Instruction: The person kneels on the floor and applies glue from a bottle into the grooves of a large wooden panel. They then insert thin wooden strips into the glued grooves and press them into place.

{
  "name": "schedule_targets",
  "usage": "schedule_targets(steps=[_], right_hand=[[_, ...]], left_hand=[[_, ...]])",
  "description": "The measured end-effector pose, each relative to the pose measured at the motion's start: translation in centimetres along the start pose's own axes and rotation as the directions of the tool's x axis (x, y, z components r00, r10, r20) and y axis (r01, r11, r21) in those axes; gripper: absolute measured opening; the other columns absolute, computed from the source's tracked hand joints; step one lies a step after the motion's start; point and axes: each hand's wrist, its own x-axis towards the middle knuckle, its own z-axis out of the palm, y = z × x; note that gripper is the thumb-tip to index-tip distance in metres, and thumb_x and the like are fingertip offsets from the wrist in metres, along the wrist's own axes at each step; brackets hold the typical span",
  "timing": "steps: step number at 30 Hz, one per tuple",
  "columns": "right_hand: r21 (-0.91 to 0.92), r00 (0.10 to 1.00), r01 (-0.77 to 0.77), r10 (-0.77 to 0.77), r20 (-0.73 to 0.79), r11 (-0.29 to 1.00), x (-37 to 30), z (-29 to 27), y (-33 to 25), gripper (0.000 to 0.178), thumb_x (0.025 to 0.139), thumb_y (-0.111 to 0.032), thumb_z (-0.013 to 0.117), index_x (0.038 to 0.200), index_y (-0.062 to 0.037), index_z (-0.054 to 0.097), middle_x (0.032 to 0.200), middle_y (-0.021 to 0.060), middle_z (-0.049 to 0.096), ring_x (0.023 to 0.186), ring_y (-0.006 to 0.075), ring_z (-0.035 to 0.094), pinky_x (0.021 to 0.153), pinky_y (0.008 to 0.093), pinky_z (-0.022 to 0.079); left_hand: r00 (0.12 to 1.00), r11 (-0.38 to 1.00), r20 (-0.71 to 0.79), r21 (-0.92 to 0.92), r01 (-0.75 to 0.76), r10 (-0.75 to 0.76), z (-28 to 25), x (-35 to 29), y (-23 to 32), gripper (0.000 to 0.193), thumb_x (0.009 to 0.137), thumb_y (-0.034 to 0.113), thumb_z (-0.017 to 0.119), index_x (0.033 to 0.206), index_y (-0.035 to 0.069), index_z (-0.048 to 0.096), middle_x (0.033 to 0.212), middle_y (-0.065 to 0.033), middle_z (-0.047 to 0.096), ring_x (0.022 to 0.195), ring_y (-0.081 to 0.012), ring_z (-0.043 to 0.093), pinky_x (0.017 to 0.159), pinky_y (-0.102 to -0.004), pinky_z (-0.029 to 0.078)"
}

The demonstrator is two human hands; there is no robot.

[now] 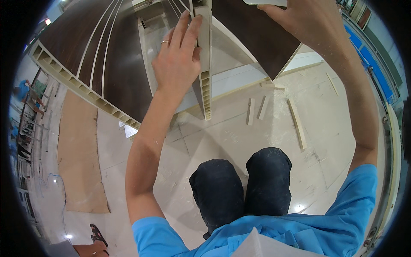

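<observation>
My left hand (pixel 179 60) rests with stretched fingers along the pale edge of an upright hollow-core panel (pixel 206 92), its thumb tucked at the side. Dark brown boards flank it: a left board (pixel 64 38) with pale curved lines and an open cellular end, and a right board (pixel 261 36). At the top right, my right hand (pixel 306 23) is raised over the right board. Its thumb lies against a white smooth-edged piece (pixel 265 2) that it appears to hold. The picture's upper edge cuts off the piece and the other fingers.
Loose wooden strips (pixel 296 124) and sawdust lie on the tiled floor in front of the boards. A brown cardboard sheet (pixel 79 158) stretches along the left. Another person's sandalled foot (pixel 98 237) is at the lower left; a person in blue (pixel 30 94) is farther off.
</observation>
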Motion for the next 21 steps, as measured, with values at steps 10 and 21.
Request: schedule_targets(steps=[10, 21], right_hand=[[0.415, 0.922, -0.326, 0.382, -0.058, 0.850, -10.8, 5.6, -0.6, 0.044, 0.084, -0.016, 0.085, 0.126, -0.0086, 0.074, 0.114, 0.0104, 0.068, 0.109, 0.0279, 0.064, 0.092, 0.0426, 0.055], [0.507, 0.843, -0.533, 0.480, 0.245, 0.678, -20.2, 9.2, -5.5, 0.056, 0.083, -0.020, 0.092, 0.134, -0.0097, 0.072, 0.119, 0.0090, 0.071, 0.113, 0.0279, 0.067, 0.094, 0.0405, 0.057]], left_hand=[[0.999, 0.999, 0.011, -0.043, -0.032, 0.032, 0.0, 0.1, -0.3, 0.087, 0.079, 0.015, 0.093, 0.157, 0.024, 0.057, 0.158, -0.0052, 0.063, 0.130, -0.0342, 0.069, 0.099, -0.0405, 0.063], [0.973, 0.973, -0.053, -0.046, -0.227, 0.225, 0.2, 1.3, -1.3, 0.092, 0.076, 0.011, 0.095, 0.159, 0.012, 0.056, 0.152, -0.0140, 0.066, 0.135, -0.0352, 0.067, 0.107, -0.0423, 0.060]])
